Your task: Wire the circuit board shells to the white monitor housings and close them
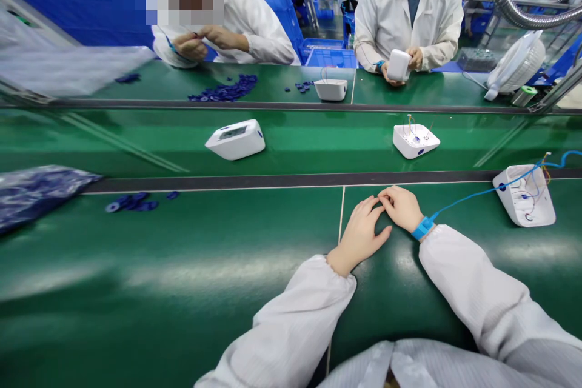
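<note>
My left hand (pixel 361 233) rests low over the green table (pixel 254 236), fingers slightly apart, with nothing visible in it. Its fingertips meet those of my right hand (pixel 401 206), whose fingers are bent together near the dark edge strip; anything between them is too small to make out. A blue wrist strap (pixel 424 228) with a blue cord circles my right wrist. To the right, a white housing (pixel 525 197) with thin wires lies open side up. Several dark blue round parts (pixel 136 202) lie at the left.
On the middle belt (pixel 318 145) sit a closed white housing (pixel 236 139) and an open one (pixel 416 140). Across it, one person handles something small; another holds a white housing (pixel 398 65). A plastic bag (pixel 40 194) lies far left, a fan (pixel 518 63) back right.
</note>
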The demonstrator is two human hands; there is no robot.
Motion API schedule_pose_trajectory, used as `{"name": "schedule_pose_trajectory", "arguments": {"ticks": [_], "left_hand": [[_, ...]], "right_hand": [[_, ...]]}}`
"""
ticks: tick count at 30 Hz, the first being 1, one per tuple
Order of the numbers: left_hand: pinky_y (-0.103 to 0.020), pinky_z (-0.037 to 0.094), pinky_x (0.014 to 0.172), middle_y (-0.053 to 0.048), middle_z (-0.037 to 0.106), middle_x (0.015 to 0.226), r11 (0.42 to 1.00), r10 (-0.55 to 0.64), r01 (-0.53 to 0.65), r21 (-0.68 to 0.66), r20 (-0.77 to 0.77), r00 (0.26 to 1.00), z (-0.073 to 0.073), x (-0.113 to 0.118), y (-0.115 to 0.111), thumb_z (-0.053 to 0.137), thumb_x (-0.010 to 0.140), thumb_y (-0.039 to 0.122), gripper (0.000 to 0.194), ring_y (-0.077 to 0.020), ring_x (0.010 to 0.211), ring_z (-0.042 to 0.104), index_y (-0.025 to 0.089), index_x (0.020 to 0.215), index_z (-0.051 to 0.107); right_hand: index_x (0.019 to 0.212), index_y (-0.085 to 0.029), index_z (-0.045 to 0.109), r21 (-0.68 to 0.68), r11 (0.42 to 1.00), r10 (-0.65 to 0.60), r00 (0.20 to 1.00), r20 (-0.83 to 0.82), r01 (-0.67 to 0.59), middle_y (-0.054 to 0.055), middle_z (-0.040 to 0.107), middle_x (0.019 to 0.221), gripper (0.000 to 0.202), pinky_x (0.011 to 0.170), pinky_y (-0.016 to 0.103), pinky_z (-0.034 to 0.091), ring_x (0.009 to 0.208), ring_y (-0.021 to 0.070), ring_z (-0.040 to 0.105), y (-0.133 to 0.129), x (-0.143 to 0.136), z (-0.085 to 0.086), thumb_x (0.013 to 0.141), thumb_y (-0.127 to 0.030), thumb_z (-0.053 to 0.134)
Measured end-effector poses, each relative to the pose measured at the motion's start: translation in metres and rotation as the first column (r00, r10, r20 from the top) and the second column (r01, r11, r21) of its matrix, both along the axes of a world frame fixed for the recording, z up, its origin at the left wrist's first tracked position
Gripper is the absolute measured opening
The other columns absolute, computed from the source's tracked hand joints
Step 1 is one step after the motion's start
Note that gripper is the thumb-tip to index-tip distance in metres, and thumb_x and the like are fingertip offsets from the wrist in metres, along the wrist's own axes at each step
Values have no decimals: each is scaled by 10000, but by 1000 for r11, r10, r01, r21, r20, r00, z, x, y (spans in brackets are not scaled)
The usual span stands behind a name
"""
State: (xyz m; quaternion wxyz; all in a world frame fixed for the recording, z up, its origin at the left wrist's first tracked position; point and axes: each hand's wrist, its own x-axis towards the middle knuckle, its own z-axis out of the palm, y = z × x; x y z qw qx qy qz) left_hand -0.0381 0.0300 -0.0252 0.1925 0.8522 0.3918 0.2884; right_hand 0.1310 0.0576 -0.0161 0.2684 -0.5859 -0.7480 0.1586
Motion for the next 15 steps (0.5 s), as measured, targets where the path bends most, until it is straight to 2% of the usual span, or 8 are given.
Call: {"name": "schedule_pose_trajectory", "arguments": {"ticks": [15], "left_hand": [[-582,404,1149,-174,553,1396,1000,-1,1,-16,2,1000,1,0,0,641,843,311,467,-346,1370,473,173,1283,564]], "right_hand": [[895,-211,686,-14,1000,-1,1000,7,1,11,672,836,108,714,273,424,727,144,588,0,0,1,922,-197,582]]}}
